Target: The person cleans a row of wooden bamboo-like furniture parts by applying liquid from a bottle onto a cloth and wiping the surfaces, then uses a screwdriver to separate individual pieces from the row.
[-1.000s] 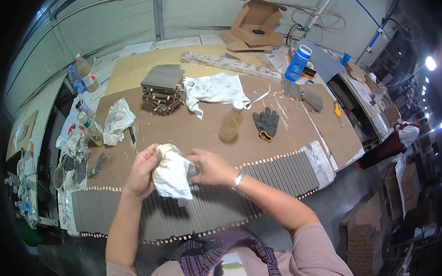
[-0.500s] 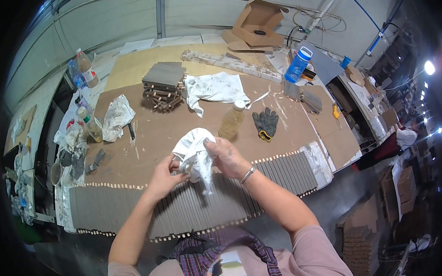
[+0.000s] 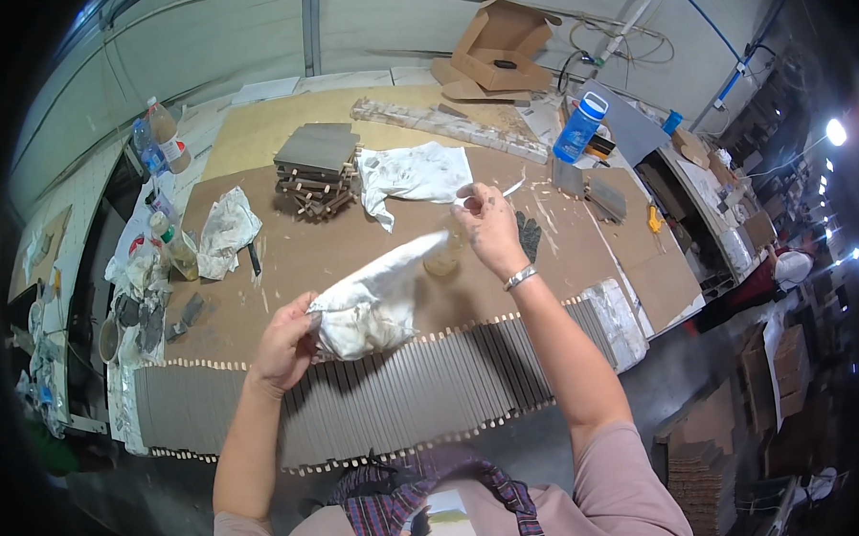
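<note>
A stained white cloth (image 3: 364,314) hangs from my left hand (image 3: 287,343), whose fingers are closed on its left end. The cloth's other end is loose and spreads toward the right, above the row of grey tiles. My right hand (image 3: 492,229) is closed at the top of a clear plastic bottle (image 3: 442,259) with yellowish liquid, its fingers around the white cap. The hand covers most of the cap and neck. Behind my right wrist a dark grey work glove (image 3: 529,235) lies partly hidden.
Grey tiles (image 3: 359,405) stand on edge in a long row along the near table edge. Farther back are a tile stack (image 3: 318,163), another white cloth (image 3: 414,176) and a blue bottle (image 3: 580,127). Bottles and crumpled rags (image 3: 229,234) are at the left; an open cardboard box (image 3: 499,59) stands behind.
My right hand has let go of the cloth and moved up and right to the bottle's cap. The left hand has moved slightly left, and the cloth has spread out.
</note>
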`<state>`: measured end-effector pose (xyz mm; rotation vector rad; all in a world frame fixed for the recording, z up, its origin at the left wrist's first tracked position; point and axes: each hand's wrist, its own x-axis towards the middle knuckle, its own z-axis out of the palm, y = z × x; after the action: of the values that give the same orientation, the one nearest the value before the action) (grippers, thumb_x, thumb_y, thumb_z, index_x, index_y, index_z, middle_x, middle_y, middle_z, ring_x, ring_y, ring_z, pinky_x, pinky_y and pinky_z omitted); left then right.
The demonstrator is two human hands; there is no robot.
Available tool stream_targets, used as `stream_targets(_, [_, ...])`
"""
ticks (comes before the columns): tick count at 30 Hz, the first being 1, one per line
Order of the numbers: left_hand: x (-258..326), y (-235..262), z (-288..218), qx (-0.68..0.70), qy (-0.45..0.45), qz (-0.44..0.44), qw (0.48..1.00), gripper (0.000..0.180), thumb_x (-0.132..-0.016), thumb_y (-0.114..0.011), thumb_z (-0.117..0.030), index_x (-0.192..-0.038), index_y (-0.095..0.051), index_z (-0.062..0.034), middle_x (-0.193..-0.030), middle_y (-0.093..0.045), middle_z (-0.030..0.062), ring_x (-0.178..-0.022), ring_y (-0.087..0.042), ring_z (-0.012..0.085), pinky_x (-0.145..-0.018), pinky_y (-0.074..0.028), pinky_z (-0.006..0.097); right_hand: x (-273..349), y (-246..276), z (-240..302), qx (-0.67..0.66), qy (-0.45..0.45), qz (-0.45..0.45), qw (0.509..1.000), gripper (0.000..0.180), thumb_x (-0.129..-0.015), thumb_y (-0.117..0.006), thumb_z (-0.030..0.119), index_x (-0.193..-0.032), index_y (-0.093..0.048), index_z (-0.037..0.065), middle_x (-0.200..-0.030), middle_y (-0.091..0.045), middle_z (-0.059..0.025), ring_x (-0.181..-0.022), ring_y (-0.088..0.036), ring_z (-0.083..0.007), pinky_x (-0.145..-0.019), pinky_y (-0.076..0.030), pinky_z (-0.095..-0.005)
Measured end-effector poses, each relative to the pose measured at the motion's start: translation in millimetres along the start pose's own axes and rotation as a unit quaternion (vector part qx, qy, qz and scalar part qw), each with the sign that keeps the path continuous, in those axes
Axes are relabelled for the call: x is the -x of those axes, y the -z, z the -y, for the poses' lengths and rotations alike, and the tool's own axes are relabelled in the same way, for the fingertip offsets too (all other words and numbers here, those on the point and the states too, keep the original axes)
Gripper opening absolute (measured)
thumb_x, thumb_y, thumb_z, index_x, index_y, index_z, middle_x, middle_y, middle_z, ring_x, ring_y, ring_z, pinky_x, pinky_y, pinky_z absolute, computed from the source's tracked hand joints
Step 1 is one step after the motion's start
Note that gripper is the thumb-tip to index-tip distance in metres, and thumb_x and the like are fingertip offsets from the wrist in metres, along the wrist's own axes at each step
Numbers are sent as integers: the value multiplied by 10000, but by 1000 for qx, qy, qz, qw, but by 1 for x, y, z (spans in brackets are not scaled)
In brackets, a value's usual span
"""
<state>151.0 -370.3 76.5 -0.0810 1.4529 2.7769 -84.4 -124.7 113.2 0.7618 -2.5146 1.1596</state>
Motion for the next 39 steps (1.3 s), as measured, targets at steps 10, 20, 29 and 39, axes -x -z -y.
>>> stream_targets(10, [-13, -11, 1, 84, -58, -73, 992, 238, -952, -519, -20, -1185, -543, 21, -1098, -663, 126, -958, -685, 189, -862, -577, 332, 79, -51, 43, -263, -10, 372, 890, 321, -871, -722, 158, -1121, -663, -35, -955, -689, -57, -933, -635, -152, -886, -508, -300])
stream_targets(20, [-3, -18, -10, -431, -281, -193, 836, 269, -837, -622, 41, -1103, -617, 9, -1115, -666, 130, -1029, -649, 209, -903, -514, 313, 63, -31, 22, -433, -68, 272, 857, 266, -756, -549, 39, -971, -671, -60, -1006, -693, -80, -954, -605, -163, -870, -488, -303])
stream_targets(29, [-37, -30, 20, -317, -35, 65, 946, 659, -800, -823, -269, -1333, -557, 11, -1261, -639, 118, -1174, -583, 212, -1007, -464, 353, 47, -28, 48, -587, -42, 389, 708, 201, -647, -491, -33, -762, -653, -68, -1151, -678, -202, -960, -656, -244, -900, -527, -356])
stream_targets(39, [23, -4, -10, 135, -32, -177, 974, 469, -891, -607, -34, -1344, -500, 26, -1154, -684, 162, -974, -722, 275, -853, -623, 419, 30, -37, -96, -137, -262, -48, 954, 661, -657, -781, -79, -1257, -512, -9, -1219, -558, -181, -1084, -599, -262, -868, -562, -395])
